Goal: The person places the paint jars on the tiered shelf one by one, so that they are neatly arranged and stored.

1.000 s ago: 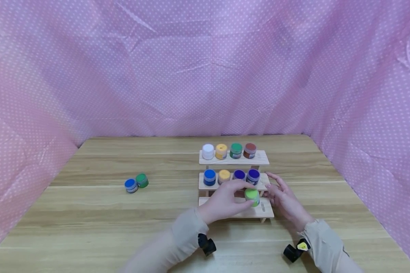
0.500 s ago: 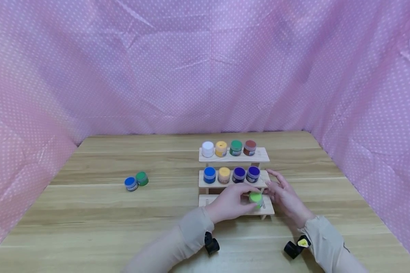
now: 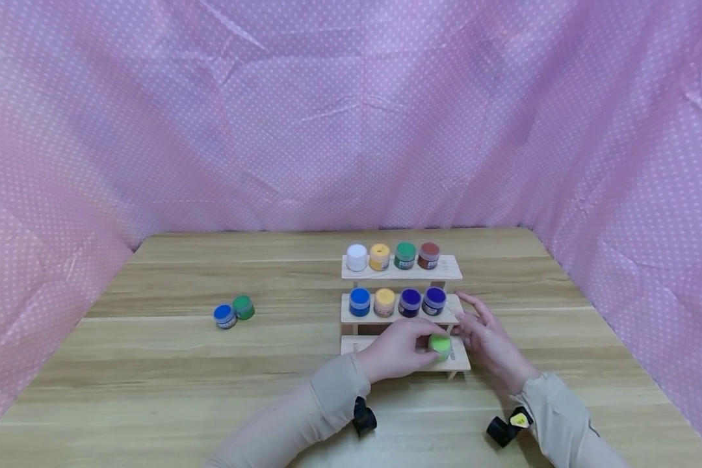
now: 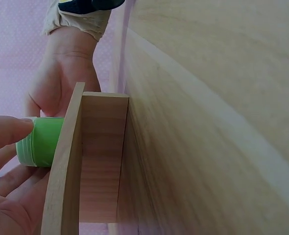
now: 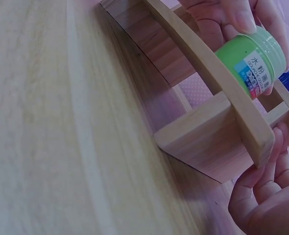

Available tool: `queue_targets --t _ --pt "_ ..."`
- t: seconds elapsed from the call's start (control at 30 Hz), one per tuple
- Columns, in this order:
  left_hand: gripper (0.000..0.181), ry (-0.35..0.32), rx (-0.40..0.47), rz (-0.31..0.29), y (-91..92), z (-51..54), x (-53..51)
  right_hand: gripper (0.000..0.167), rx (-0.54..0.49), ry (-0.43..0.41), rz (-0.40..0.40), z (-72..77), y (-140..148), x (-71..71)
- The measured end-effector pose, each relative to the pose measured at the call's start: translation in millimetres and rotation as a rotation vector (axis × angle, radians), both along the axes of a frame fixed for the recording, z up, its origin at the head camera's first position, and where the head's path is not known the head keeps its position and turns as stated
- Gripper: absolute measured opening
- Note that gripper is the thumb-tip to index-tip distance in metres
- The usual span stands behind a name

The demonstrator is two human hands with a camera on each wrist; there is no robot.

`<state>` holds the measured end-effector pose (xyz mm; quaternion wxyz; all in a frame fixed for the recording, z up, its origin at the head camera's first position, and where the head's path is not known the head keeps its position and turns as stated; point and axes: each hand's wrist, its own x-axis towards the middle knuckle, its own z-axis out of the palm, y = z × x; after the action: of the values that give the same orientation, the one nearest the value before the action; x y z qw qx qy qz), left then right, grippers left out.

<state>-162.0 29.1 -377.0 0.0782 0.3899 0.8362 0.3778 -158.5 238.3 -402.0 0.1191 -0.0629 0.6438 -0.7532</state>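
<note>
My left hand (image 3: 399, 351) grips a light green paint jar (image 3: 441, 348) between thumb and fingers. The jar stands upright at the right part of the bottom shelf of a three-tier wooden rack (image 3: 400, 268); in the right wrist view its label (image 5: 252, 73) shows and its base meets the shelf board. Beside the rack's right end is my right hand (image 3: 497, 351), its fingers (image 5: 280, 139) touching the ends of the lower tiers with relaxed fingers. Part of the bottom shelf is hidden behind my left hand.
On the top shelf stand white (image 3: 356, 259), yellow, green and brown jars. The middle shelf holds blue (image 3: 359, 303), pale orange and two dark purple jars (image 3: 410, 303). A blue jar (image 3: 225, 316) and a green jar (image 3: 244, 307) touch on the table at left. Pink dotted cloth (image 3: 351, 130) hangs behind.
My left hand has moved the light green jar a little to the right and down onto the bottom shelf. My right hand has stayed at the rack's right end.
</note>
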Motion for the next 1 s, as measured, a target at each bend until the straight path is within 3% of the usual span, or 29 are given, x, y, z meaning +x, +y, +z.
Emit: queue_targets --t 0.37,0.73,1.0 --pt "0.036 -0.039 -0.023 -0.006 0.5 0.9 -0.7 0.033 -0.062 0.021 0.017 -1.2 0.3 1.0" --pt "0.036 -0.115 -0.010 0.011 1.1 2.8 -1.7 0.035 0.028 -0.024 -0.013 -0.2 -0.6 0.3" --pt "0.035 -0.129 -0.005 0.015 1.0 1.5 -2.8 0.035 0.012 -0.009 -0.005 0.9 0.3 0.5"
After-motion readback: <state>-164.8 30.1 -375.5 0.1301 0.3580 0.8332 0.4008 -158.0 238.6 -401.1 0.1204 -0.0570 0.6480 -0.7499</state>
